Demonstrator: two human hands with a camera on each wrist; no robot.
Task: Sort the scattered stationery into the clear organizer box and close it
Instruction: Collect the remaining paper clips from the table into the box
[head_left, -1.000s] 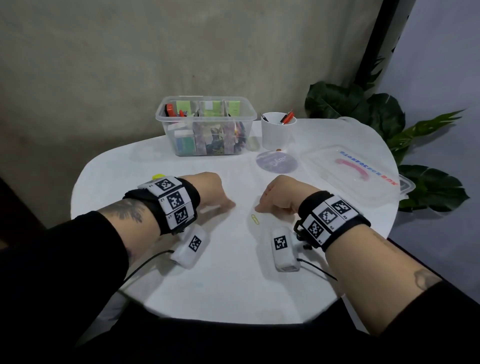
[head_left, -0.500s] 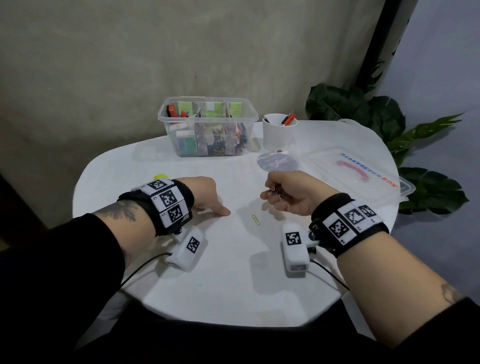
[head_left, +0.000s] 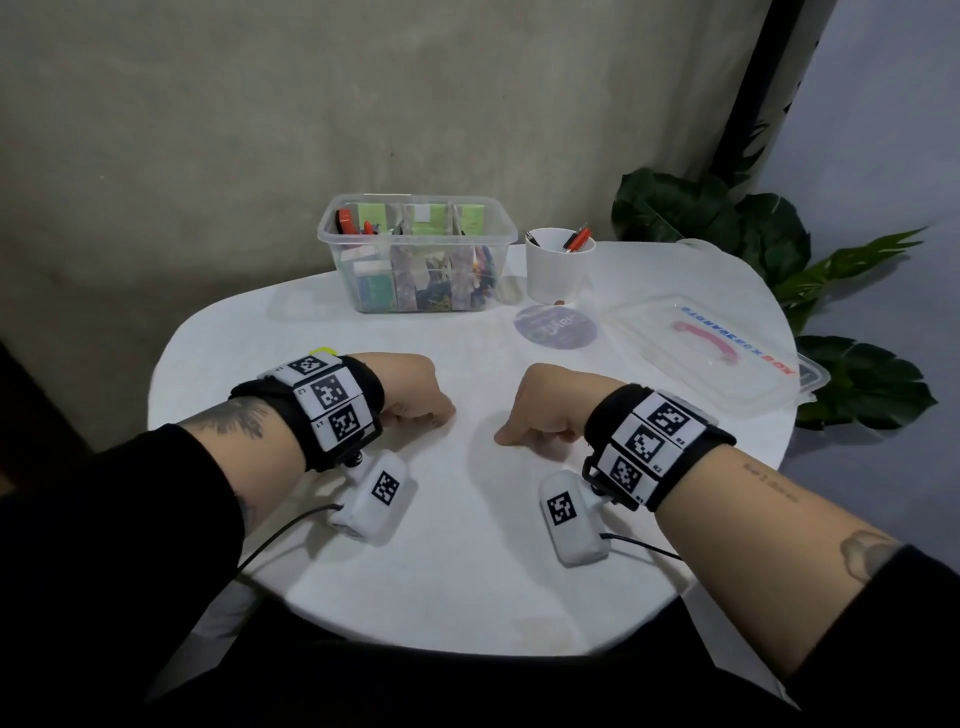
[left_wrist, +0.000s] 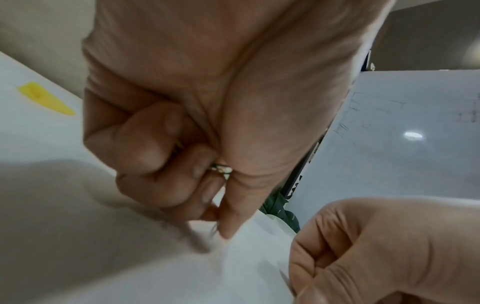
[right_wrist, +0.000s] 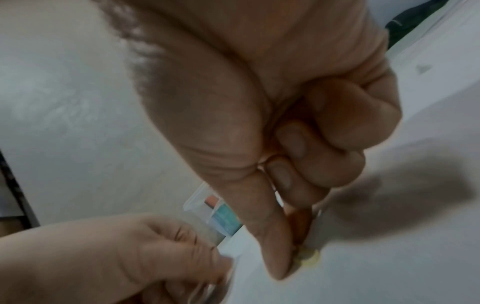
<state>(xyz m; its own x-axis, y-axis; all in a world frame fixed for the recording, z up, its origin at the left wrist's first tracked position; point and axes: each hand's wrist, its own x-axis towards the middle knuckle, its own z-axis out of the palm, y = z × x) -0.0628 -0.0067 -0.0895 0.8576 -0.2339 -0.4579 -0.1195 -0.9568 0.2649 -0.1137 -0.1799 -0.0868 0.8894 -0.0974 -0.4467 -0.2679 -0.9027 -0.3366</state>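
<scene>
1. While both fists rest on the white table (head_left: 467, 571), the right hand (head_left: 545, 410) pinches a yellow paper clip (right_wrist: 310, 256) against it.
2. Left hand (head_left: 410, 389) is curled, pinching small metal clips (left_wrist: 221, 169).
3. Clear organizer box (head_left: 415, 254) stands open at the far edge, its lid (head_left: 711, 353) lying well apart.

A rounded white table (head_left: 467, 571) fills the middle of the head view. At its far edge, upper centre of the frame, stands the clear organizer box (head_left: 418, 254), lid off, packed with stationery. Just right of it, a white cup (head_left: 558, 267) with pens poking out. In front of the cup lies a round purple disc (head_left: 556, 326), flat on the surface. Over on the right side rests the clear lid (head_left: 711, 353), pink handle showing. At the left, a yellow item (left_wrist: 45, 98) sits on the tabletop, and both fists are down on the surface at centre frame.
</scene>
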